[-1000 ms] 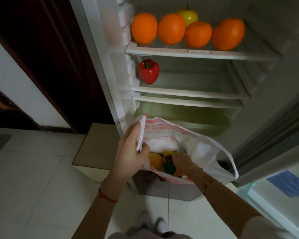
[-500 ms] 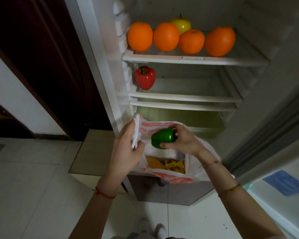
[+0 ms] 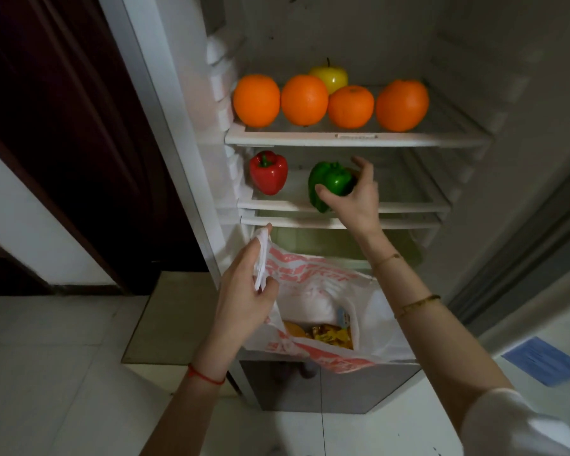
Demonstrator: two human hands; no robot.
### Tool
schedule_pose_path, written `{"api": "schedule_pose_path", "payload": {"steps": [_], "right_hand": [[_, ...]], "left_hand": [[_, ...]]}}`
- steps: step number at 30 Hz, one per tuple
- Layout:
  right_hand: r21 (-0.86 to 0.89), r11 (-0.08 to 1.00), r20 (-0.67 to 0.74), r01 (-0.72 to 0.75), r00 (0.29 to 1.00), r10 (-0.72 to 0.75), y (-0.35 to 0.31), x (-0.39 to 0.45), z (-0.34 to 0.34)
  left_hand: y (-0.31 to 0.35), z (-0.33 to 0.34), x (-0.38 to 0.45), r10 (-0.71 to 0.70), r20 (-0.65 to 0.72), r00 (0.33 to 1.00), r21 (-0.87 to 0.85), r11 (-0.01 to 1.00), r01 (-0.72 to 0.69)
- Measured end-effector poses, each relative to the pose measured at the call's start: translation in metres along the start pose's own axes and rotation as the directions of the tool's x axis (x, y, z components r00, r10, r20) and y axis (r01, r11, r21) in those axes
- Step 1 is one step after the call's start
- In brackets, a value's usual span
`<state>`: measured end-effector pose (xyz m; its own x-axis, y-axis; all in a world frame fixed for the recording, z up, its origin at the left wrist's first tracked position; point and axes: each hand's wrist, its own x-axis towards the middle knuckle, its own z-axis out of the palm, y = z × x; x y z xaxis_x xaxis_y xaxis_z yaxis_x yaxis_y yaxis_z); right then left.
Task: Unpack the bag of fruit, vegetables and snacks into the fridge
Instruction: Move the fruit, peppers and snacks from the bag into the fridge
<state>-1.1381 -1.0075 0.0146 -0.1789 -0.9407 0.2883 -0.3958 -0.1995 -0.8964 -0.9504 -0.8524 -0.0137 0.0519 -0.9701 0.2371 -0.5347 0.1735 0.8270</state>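
Observation:
My right hand (image 3: 356, 199) grips a green bell pepper (image 3: 331, 184) at the front of the fridge's middle shelf (image 3: 408, 205), to the right of a red bell pepper (image 3: 268, 172) that stands there. My left hand (image 3: 244, 291) pinches the rim of a white plastic bag with red print (image 3: 313, 281) and holds it open below the shelves. Inside the bag lie an orange fruit (image 3: 292, 329) and yellow snack packets (image 3: 329, 335). Several oranges (image 3: 305, 100) and a yellow apple (image 3: 329, 77) sit on the upper shelf (image 3: 356, 138).
A green-tinted crisper drawer (image 3: 326, 241) lies under the shelves, behind the bag. The open fridge door (image 3: 540, 324) is at the right with a blue label. A dark wooden door (image 3: 63, 126) stands left. The floor is pale tile with a low step.
My right hand drew the green pepper out of the bag and carried it up to the middle shelf. My left hand kept its hold on the bag's rim.

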Motion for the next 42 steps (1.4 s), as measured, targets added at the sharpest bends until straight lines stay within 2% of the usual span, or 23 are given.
{"api": "schedule_pose_path", "payload": {"steps": [4,13,18,24,26,28,31,33,35,36,38,39,42], "right_hand": [[-0.065,0.997,0.009,0.039,0.999,-0.038,-0.003,0.023,0.021],[0.027,0.999,0.05,0.045,0.998,-0.046,0.002,0.043,0.052],[0.06,0.997,0.067,0.042,0.997,-0.046,0.011,0.035,0.048],[0.02,0.999,0.089,0.046,0.995,-0.047,0.013,0.022,0.026],[-0.009,0.999,0.065,0.051,0.997,-0.05,0.013,0.014,0.017],[-0.031,0.997,-0.021,0.075,0.997,-0.075,0.013,0.004,0.009],[-0.01,0.979,-0.148,0.202,0.968,-0.201,0.013,-0.02,-0.001],[0.036,0.963,-0.069,0.266,0.962,-0.264,0.014,-0.04,-0.007],[0.091,0.967,0.169,0.238,0.953,-0.251,0.018,-0.059,-0.013],[0.116,0.978,0.338,0.175,0.919,-0.204,0.02,-0.067,-0.016],[0.072,0.996,0.654,0.045,0.752,-0.081,0.03,-0.081,-0.014],[0.003,0.999,0.75,0.036,0.661,-0.026,0.038,-0.087,-0.01],[-0.253,0.955,0.86,0.156,0.488,0.148,0.065,-0.102,0.011]], "left_hand": [[-0.001,-0.001,0.005,0.016,0.009,1.0,-0.016,1.0,-0.016],[-0.008,-0.002,0.014,0.001,0.013,1.0,-0.018,1.0,-0.001],[-0.01,-0.001,0.015,-0.006,0.01,1.0,-0.004,1.0,0.006],[-0.005,-0.001,0.012,-0.011,0.004,1.0,-0.005,1.0,0.011],[-0.004,-0.001,0.01,-0.014,0.004,1.0,-0.009,1.0,0.014],[-0.001,-0.001,0.007,-0.013,0.001,1.0,-0.022,1.0,0.014],[0.0,-0.002,0.003,-0.03,-0.006,1.0,-0.042,0.999,0.029],[-0.001,-0.002,-0.001,-0.038,-0.008,0.999,-0.043,0.998,0.037],[0.0,-0.002,-0.005,-0.04,-0.005,0.999,-0.037,0.999,0.04],[0.001,-0.003,-0.007,-0.042,-0.008,0.999,-0.035,0.999,0.042],[0.003,-0.004,-0.012,-0.045,-0.019,0.999,-0.038,0.998,0.044],[0.003,-0.005,-0.015,-0.045,-0.024,0.999,-0.04,0.998,0.044],[0.002,-0.004,-0.022,-0.046,-0.035,0.998,-0.037,0.998,0.045]]}}
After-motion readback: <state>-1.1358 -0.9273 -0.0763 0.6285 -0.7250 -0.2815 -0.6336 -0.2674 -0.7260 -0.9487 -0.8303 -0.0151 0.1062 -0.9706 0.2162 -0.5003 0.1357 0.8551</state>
